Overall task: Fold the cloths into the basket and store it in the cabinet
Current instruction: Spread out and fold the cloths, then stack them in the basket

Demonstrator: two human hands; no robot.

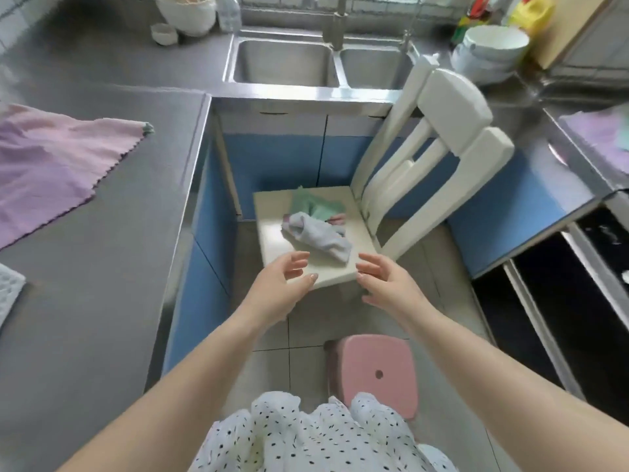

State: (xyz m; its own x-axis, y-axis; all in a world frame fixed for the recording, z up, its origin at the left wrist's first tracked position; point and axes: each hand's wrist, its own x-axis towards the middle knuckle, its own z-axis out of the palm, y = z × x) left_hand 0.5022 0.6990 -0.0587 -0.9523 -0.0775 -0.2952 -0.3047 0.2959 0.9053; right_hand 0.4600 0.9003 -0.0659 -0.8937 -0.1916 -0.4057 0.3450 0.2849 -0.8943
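Observation:
A crumpled grey-white cloth (pixel 318 238) lies on the seat of a white chair (pixel 272 240), with a green cloth (pixel 315 202) and a bit of pink cloth (pixel 337 218) behind it. My left hand (pixel 284 284) and my right hand (pixel 386 281) reach over the seat's front edge, one on each side, fingers relaxed and holding nothing. A pink and lilac cloth (pixel 51 165) lies spread on the left steel counter (pixel 102 284). Another pastel cloth (pixel 606 134) lies on the right counter. No basket shows.
A pink stool (pixel 377 373) stands on the tiled floor just in front of me. Blue cabinet doors (pixel 282 158) run below a double sink (pixel 286 61). White bowls (pixel 490 52) sit at the back right. A dark open compartment (pixel 561 301) is at the right.

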